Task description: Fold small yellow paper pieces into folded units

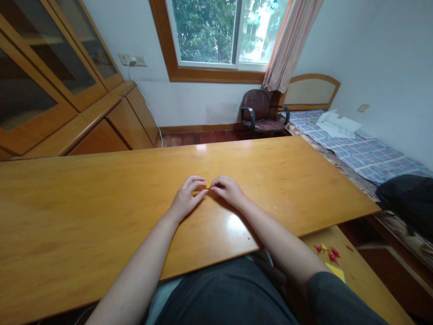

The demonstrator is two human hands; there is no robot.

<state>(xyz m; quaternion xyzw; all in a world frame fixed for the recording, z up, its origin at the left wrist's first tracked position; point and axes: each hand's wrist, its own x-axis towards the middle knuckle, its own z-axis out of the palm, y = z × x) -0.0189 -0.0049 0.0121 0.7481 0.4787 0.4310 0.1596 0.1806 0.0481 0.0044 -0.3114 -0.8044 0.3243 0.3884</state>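
Note:
Over the middle of the wooden table (101, 216), my left hand (189, 194) and my right hand (228, 189) meet at the fingertips. Pinched between them is a small yellow piece of folded paper (208, 186). My left thumb and fingers grip its left part, and my right fingertips close on its right end. Much of the piece is hidden by the fingers, and its exact shape is too small to make out.
On a lower wooden surface to the right lie several small red folded pieces (332, 256), a yellow one (324, 247) and a yellow paper sheet (336, 271). An office chair (259, 110) stands beyond the table. A black bag (407, 198) rests on the bed at right.

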